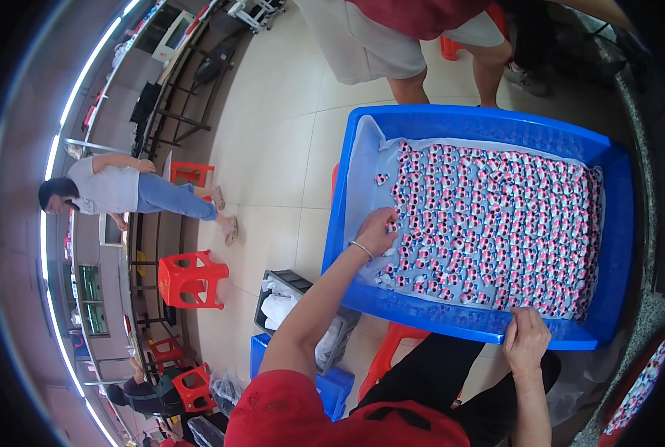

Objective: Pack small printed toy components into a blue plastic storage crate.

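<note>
A large blue plastic bin (481,114) in front of me holds rows of small painted pieces (496,216), pink, white, black and blue, lying on a pale sheet. My left hand (378,231), a bracelet at its wrist, reaches over the left side of the bin. Its fingers are pinched together on one of the small pieces at the left end of the rows; the exact grip is partly hidden. At the near edge, my right hand (527,339) grips the rim with its fingers curled over it. One stray piece (381,179) lies apart near the left wall.
Left of the bin, a grey crate (284,283) with white bags stands by a blue box (334,391). Red stools (192,279) stand on the tiled floor. One person (124,186) is at the left shelving; another person's legs (407,52) are beyond the bin.
</note>
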Tool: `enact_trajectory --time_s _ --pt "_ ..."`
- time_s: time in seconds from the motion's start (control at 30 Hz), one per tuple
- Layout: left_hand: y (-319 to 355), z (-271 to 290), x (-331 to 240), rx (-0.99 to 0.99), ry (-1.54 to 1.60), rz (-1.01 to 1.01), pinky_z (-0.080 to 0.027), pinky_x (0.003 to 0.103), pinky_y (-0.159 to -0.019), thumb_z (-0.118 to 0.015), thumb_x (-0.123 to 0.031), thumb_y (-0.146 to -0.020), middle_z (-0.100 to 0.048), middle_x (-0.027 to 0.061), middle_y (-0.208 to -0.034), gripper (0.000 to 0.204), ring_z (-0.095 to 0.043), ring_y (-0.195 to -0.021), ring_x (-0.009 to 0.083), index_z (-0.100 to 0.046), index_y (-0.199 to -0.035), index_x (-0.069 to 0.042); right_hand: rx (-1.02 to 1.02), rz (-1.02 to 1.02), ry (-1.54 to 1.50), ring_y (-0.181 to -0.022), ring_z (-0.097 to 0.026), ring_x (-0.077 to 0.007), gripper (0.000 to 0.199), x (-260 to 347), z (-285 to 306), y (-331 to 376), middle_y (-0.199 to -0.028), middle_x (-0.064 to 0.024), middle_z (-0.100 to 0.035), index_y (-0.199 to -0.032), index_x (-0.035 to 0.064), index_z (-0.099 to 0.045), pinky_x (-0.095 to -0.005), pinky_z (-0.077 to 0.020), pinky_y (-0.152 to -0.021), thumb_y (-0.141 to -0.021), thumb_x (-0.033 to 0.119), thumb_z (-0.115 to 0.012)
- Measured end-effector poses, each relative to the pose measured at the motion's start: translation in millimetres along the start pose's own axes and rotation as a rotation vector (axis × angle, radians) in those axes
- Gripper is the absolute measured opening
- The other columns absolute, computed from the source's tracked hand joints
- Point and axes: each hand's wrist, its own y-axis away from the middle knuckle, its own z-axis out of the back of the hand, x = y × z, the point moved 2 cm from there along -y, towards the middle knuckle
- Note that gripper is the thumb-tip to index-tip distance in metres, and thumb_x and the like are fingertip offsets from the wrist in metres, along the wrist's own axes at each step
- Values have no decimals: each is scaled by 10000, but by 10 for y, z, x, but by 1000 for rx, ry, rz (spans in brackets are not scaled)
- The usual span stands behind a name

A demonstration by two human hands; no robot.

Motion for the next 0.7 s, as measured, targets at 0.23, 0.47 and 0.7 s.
enact_trajectory --time_s 0.23,0.47,0.7 --pt "10 -82 15 -91 -161 -118 -476 378 -808 -719 -15 -689 -550 108 -921 275 -577 -887 300 -559 -909 -56 21 -16 12 -744 -604 -310 99 9 -5 6 -801 -123 -592 -869 23 -608 -399 -491 -653 -788 30 -552" --pt "117 93 -2 -47 -263 -83 -465 411 -823 -671 -41 -729 -581 115 -924 236 -554 -945 319 -555 -933 -70 7 -15 12 -729 -602 -306 106 5 -6 0 -796 -122 -587 -871 27 -608 -395 -488 -642 -783 25 -549" --pt "232 46 -7 172 -519 -83 -469 414 -862 -645 -38 -720 -589 127 -998 245 -544 -995 328 -586 -952 -89 11 -11 13 -728 -602 -310 106 7 -17 3 -794 -124 -587 -871 25 -607 -397 -490 -645 -783 26 -549"
